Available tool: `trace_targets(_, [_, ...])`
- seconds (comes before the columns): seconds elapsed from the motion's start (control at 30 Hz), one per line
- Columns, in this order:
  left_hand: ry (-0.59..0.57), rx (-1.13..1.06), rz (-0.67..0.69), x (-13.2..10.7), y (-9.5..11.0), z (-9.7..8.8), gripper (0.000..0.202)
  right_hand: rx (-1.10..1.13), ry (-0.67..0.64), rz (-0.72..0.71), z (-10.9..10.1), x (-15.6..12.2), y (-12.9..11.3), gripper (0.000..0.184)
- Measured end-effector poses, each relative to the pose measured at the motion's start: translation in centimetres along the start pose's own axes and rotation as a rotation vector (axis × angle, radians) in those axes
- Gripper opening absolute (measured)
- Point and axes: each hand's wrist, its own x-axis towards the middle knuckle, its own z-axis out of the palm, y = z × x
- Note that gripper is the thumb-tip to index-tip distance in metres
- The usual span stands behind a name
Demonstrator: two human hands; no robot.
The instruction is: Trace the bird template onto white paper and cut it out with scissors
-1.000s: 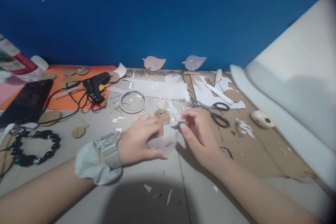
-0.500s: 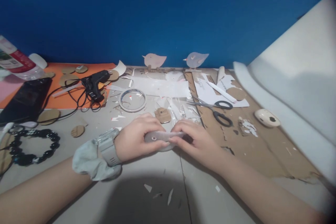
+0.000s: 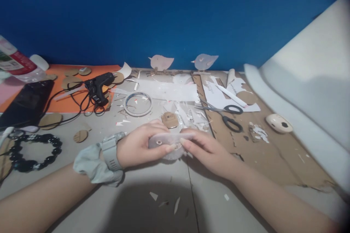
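Between my hands is a greyish paper bird cutout [image 3: 161, 141] with a small round eye near its left end. My left hand [image 3: 146, 142] grips its left part, thumb across the front and fingers behind. My right hand [image 3: 205, 147] pinches the right part, with the thumb near a small patterned patch. My fingers hide some of the cutout. Just beyond it lies a small brown cardboard piece [image 3: 170, 120]. A pink bird cutout [image 3: 162, 62] and a grey bird cutout [image 3: 204, 62] stand against the blue wall.
Black-handled scissors [image 3: 232, 123] lie on cardboard to the right. A glue gun [image 3: 100, 87] with its cord rests on orange paper at left. A tape roll [image 3: 137, 104], a bead bracelet [image 3: 35, 153], a phone [image 3: 27, 102] and a bottle [image 3: 18, 63] are around, with paper scraps scattered about.
The held bird cutout has tilted so more of its front face shows, including the patch by my right thumb. My right thumb has shifted slightly to the right.
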Motion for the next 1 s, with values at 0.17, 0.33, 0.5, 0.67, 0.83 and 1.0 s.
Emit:
trace_targets(0.17, [0.01,-0.01,-0.069,0.15,0.57,-0.28,0.02,0.004,0.024,0.01,-0.11,-0.14,0.22,0.021])
trace_targets(0.33, [-0.018,0.01,-0.084,0.2,0.52,-0.29,0.02,-0.039,0.014,0.01,-0.12,0.02,0.16,0.017])
trace_targets(0.5, [-0.018,-0.011,-0.096,0.09,0.39,-0.21,0.018,-0.007,-0.011,0.0,-0.26,-0.07,0.37,0.02])
trace_targets(0.67, [-0.01,0.025,-0.048,-0.03,0.22,-0.11,0.016,-0.027,0.0,-0.023,-0.14,0.04,0.26,0.011])
trace_targets(0.83, [0.014,0.018,-0.034,-0.19,0.09,-0.13,0.02,-0.062,0.055,-0.027,0.05,-0.06,0.27,0.012])
trace_targets(1.0, [0.063,0.023,-0.045,-0.23,-0.06,-0.01,0.028,0.001,0.087,0.0,-0.16,-0.26,0.55,0.011])
